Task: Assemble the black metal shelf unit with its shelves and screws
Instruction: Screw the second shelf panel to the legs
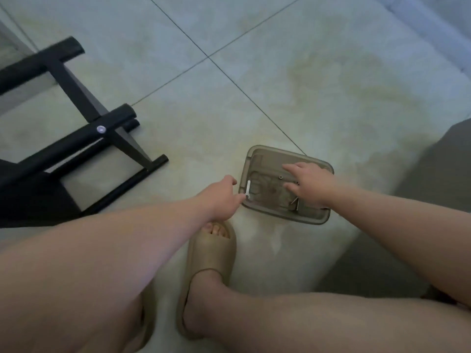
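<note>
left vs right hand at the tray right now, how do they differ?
The left hand sits at the tray's left rim; the right hand reaches over its middle. The left hand's fingers are curled, touching the white wrench's lower end, grip unclear; the right hand's fingers are spread, above the loose screws. Both are at the same tray on the floor.
</note>
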Motion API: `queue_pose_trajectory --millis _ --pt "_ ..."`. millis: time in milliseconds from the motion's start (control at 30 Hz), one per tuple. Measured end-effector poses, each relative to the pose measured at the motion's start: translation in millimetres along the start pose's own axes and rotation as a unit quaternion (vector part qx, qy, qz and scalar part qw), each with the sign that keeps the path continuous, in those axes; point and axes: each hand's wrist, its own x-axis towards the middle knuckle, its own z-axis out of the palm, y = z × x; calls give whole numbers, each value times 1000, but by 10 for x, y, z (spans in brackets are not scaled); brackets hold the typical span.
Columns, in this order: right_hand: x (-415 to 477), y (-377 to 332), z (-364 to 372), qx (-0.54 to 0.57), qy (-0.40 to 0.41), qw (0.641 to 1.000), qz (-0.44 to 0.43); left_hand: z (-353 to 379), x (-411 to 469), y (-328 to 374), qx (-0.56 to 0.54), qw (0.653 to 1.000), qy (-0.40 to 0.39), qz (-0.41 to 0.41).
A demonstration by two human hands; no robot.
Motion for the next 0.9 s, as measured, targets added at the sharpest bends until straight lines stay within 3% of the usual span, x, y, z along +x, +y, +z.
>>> queue_pose_trajectory --millis 267,600,900 --pt "451 172 537 22 -25 999 37 290 417 -103 -130 990 47 2" --pt "728 120 801 -12 88 995 35 278 494 -135 -193 980 49 14" --pt "813 84 806 13 132 991 12 253 467 -113 -203 978 42 10"
